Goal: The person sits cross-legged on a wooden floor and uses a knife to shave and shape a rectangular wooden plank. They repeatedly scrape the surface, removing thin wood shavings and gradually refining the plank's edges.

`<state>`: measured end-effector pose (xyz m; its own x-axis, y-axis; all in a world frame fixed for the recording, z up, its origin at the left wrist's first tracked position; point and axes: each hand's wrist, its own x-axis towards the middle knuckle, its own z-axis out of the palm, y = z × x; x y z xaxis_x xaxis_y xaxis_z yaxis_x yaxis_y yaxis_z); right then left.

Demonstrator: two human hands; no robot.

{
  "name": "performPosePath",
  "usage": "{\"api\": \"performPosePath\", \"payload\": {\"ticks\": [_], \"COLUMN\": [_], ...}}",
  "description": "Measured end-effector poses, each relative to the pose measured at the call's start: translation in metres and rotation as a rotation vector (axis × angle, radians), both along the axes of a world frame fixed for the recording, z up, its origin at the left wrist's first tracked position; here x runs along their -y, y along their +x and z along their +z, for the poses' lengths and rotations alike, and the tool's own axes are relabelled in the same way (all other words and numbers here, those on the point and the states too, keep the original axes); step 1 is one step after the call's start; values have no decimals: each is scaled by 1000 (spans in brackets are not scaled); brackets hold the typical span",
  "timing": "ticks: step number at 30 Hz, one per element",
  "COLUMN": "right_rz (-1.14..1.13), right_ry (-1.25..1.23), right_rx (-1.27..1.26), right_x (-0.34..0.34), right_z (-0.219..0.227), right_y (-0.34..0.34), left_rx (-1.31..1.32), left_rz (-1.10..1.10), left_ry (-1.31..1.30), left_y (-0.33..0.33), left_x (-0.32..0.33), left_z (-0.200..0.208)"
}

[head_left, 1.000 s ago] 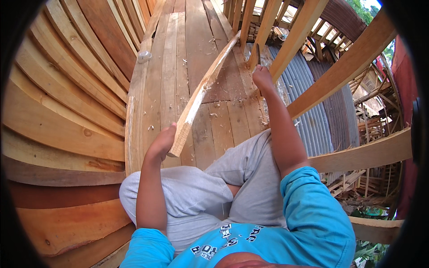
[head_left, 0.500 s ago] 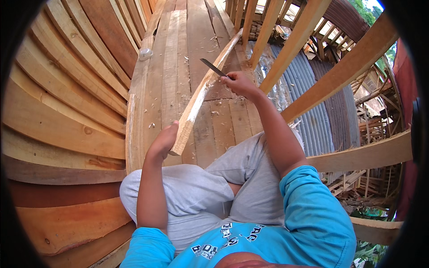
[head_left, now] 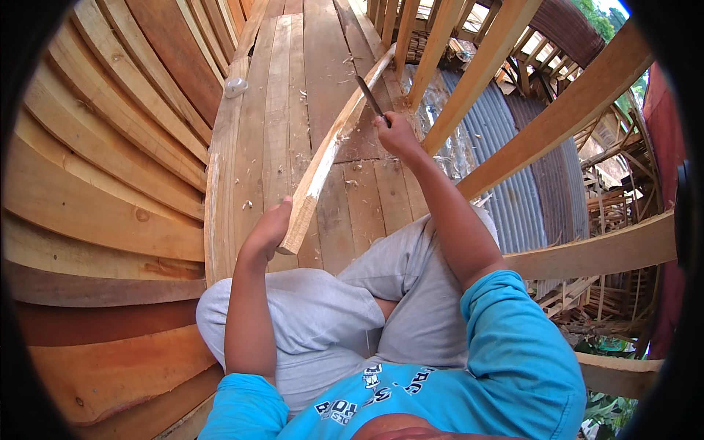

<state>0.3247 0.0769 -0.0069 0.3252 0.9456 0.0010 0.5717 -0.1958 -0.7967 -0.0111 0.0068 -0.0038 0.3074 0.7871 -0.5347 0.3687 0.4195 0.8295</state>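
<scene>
plank floor; pale chipped wood strip, left hand gripping end.

A long pale wooden strip is being propped slantwise on the wooden plank floor, its near end gripped by the left hand. Farther off, to the right, a dark-bladed knife is being held against it by the right hand.
</scene>
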Motion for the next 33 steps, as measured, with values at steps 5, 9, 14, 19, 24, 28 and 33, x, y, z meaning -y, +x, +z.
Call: {"api": "performPosePath", "payload": {"ticks": [5, 9, 14, 19, 24, 28, 33], "right_rz": [284, 334, 304, 142, 147, 44, 96], "right_ry": [61, 116, 167, 169, -241, -118, 189], "right_rx": [165, 286, 346, 288, -240, -387, 91], "right_x": [12, 19, 17, 8, -3, -5, 13], "right_z": [-6, -8, -11, -27, -30, -35, -19], "right_y": [-36, -52, -55, -60, -56, -54, -66], "left_rx": [38, 10, 30, 25, 5, 62, 60], "left_rz": [-9, -43, -38, -36, -16, 22, 42], "left_ry": [-10, -45, -50, -63, -56, -22, -28], "left_y": [4, 4, 3, 5, 2, 6, 3], "left_x": [2, 0, 1, 0, -1, 2, 2], "left_z": [7, 13, 11, 3, 0, 6, 10]}}
